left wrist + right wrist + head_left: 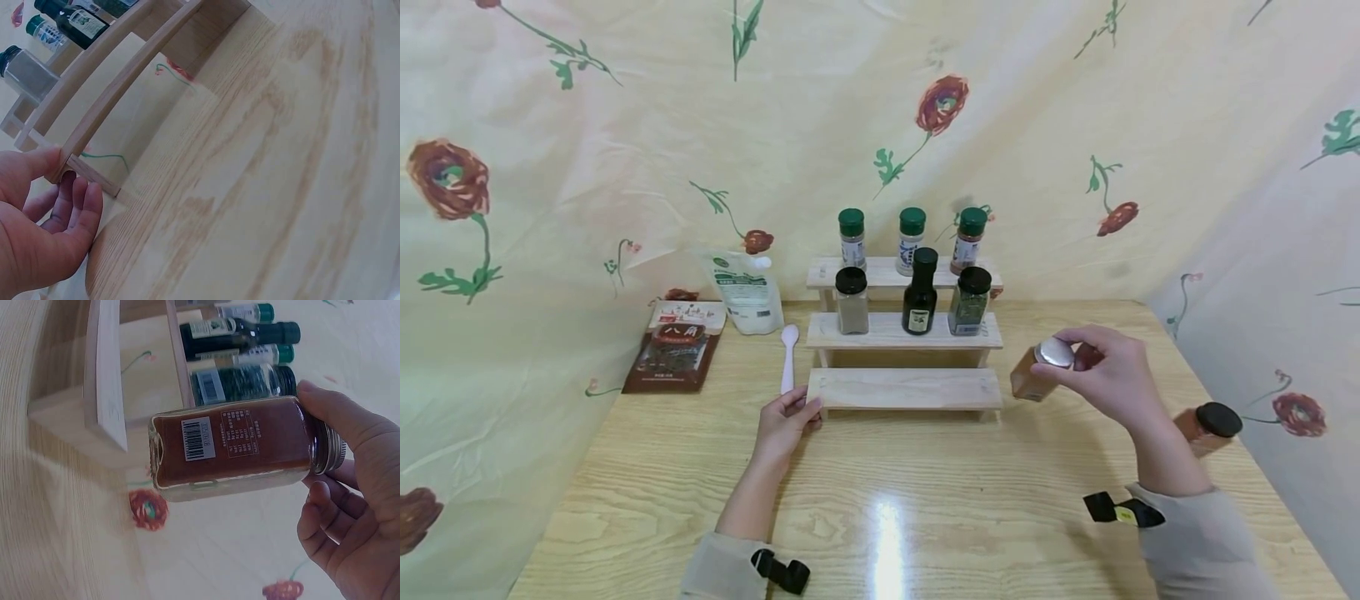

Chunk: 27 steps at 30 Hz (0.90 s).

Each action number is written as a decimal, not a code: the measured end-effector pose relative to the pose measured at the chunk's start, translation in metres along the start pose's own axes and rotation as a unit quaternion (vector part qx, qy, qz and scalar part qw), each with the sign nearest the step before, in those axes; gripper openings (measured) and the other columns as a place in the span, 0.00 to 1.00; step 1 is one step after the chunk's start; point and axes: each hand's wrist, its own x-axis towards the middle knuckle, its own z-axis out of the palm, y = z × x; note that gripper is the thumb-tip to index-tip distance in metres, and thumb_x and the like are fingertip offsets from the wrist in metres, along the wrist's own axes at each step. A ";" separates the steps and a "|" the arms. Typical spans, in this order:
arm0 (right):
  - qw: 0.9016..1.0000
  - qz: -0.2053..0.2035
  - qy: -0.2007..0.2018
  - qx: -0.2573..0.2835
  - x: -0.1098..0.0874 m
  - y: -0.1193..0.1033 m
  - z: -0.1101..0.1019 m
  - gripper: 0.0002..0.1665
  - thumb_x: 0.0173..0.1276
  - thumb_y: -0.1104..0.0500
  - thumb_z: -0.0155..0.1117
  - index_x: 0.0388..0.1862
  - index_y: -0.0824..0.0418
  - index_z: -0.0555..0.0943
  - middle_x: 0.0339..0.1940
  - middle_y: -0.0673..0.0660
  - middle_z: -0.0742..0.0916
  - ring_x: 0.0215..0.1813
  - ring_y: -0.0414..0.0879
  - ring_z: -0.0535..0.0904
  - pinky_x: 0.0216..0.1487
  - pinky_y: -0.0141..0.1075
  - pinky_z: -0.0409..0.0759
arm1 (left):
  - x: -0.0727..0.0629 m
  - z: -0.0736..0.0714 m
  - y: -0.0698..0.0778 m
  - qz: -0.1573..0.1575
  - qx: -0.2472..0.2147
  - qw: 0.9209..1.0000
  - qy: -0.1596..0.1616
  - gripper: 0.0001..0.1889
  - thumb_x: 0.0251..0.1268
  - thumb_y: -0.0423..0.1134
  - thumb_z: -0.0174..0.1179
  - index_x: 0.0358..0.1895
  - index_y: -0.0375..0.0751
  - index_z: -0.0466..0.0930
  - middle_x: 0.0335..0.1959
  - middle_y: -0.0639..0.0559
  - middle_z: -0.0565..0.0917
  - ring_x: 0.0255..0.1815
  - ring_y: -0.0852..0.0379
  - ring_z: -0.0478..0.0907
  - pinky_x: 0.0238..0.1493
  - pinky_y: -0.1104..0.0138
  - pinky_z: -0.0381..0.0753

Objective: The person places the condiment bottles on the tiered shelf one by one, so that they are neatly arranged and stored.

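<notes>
My right hand (1108, 371) grips a glass spice jar (231, 447) of reddish-brown powder by its silver lid. The jar is tilted, just right of the wooden three-tier rack (902, 388), and a barcode label shows on its side. At the rack's left end, my left hand (786, 421) pinches the corner of the lowest shelf (106, 115) between thumb and fingers. The middle shelf carries a black-capped jar (852, 302), a dark bottle (920, 296) and a jar of green herbs (969, 304). Three green-capped shakers (912, 242) line the top shelf.
A black-lidded jar (1206, 429) stands by my right forearm near the table's right edge. Left of the rack lie a white spoon (788, 358) and a brown spice packet (676, 348). A white pouch (748, 296) leans against the flowered cloth behind.
</notes>
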 end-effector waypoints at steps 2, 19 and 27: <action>1.000 -0.010 -0.002 0.006 0.003 -0.004 0.006 0.25 0.46 0.63 0.87 0.44 0.64 0.86 0.26 0.54 0.82 0.24 0.40 0.72 0.20 0.25 0.70 | 0.000 0.000 0.000 -0.001 0.000 1.000 0.001 0.23 0.68 0.27 0.64 0.64 0.23 0.73 0.39 0.48 0.81 0.32 0.60 0.82 0.37 0.72 0.88; 0.996 -0.063 -0.016 0.061 0.020 -0.034 0.041 0.24 0.43 0.66 0.87 0.41 0.65 0.87 0.30 0.52 0.85 0.26 0.43 0.74 0.25 0.24 0.73 | 0.001 0.000 -0.002 0.009 -0.002 1.000 0.002 0.23 0.68 0.26 0.64 0.63 0.22 0.73 0.38 0.47 0.81 0.31 0.59 0.82 0.36 0.71 0.88; 0.996 -0.050 -0.028 0.071 0.023 -0.046 0.054 0.26 0.43 0.64 0.88 0.43 0.65 0.87 0.32 0.53 0.84 0.28 0.44 0.74 0.24 0.25 0.73 | 0.002 -0.001 -0.002 0.007 -0.002 1.000 0.001 0.22 0.68 0.26 0.64 0.63 0.22 0.74 0.38 0.47 0.80 0.31 0.60 0.82 0.37 0.71 0.88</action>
